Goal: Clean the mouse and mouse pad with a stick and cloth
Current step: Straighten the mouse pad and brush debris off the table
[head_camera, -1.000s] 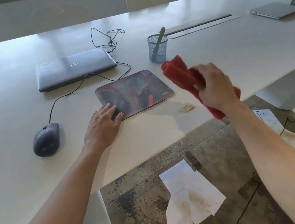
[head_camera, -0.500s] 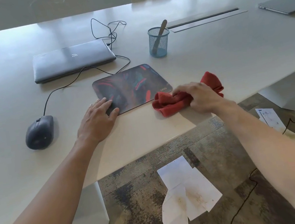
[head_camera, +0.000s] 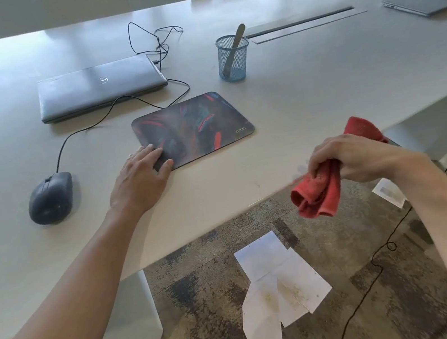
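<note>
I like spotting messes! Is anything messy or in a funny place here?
Yes. Loose sheets of paper lie on the floor under the table edge, stained brownish. The mouse sits off its mouse pad, on the bare table.

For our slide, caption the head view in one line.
Left hand steadies the mouse pad while right hand grips a red cloth off the table's edge.

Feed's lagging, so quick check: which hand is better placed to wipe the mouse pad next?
Probably the right hand: it already grips the red cloth, held past the table edge. The left hand rests flat on the mouse pad corner, steadying it.
</note>
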`<state>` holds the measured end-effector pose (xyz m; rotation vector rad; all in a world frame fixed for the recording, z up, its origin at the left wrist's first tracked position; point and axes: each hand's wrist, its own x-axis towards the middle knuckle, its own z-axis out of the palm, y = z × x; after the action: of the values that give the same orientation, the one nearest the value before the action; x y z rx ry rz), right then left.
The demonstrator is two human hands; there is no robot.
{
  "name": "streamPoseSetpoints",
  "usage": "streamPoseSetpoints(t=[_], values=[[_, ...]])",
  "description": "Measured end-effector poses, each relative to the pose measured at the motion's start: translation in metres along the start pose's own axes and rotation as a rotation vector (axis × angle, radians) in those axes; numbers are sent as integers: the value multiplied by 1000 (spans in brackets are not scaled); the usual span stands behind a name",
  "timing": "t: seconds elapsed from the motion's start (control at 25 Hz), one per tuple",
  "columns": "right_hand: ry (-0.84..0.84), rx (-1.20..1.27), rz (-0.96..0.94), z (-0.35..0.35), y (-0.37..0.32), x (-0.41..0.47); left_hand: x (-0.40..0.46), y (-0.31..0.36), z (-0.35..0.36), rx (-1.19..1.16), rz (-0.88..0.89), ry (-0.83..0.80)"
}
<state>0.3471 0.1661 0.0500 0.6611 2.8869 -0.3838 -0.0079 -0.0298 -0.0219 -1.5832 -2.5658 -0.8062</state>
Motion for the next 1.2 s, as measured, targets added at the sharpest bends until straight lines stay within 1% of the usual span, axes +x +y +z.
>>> streamPoseSetpoints(t=[0.04, 0.08, 0.24, 0.32, 0.48, 0.56, 0.64, 0.72, 0.76, 0.8, 0.84, 0.88, 0.92, 1.0, 1.04, 1.08, 1.12, 1.16, 1.2], values=[[-28, -27, 19, -5, -1, 0, -1, 1, 0, -1, 8, 8], [-16, -16, 37, -9, -3, 1, -1, 1, 0, -1, 11, 13], [233, 174, 95, -14, -25, 19, 0, -1, 0, 7, 0, 15], [270, 163, 97, -5, -45, 36, 0, -1, 0, 9, 9, 22], [220, 30, 53, 19, -70, 52, 0, -1, 1, 16, 6, 26], [186, 63, -2, 22, -65, 41, 0, -2, 1, 18, -1, 21], [105, 94, -14, 19, -54, 25, 0, -2, 1, 18, -11, 7], [-23, 6, 20, 11, -44, 11, 0, -2, 1, 16, -12, 12], [-68, -37, 42, 7, -39, 4, 0, -2, 1, 17, -8, 20], [-75, -44, 68, 4, -35, -1, 0, -2, 2, 18, -9, 22], [-33, -9, 101, 2, -31, -5, 1, -2, 2, 17, -17, 16], [60, 60, 147, 1, -27, -7, 1, -2, 2, 15, -30, 7], [189, 125, 207, 2, -24, -6, 1, -3, 2, 12, -40, 1], [417, 139, 370, 11, -24, 0, 1, -3, 3, 5, -32, 13], [484, 121, 458, 20, -24, 2, 0, -3, 3, 2, -18, 28], [525, 117, 518, 31, -25, 2, 0, -3, 3, -1, -5, 41], [549, 133, 539, 40, -25, -1, -1, -3, 3, -5, 4, 46], [546, 165, 530, 47, -23, -7, -1, -3, 3, -8, 8, 47], [501, 205, 509, 51, -21, -15, -1, -3, 4, -10, 8, 49]])
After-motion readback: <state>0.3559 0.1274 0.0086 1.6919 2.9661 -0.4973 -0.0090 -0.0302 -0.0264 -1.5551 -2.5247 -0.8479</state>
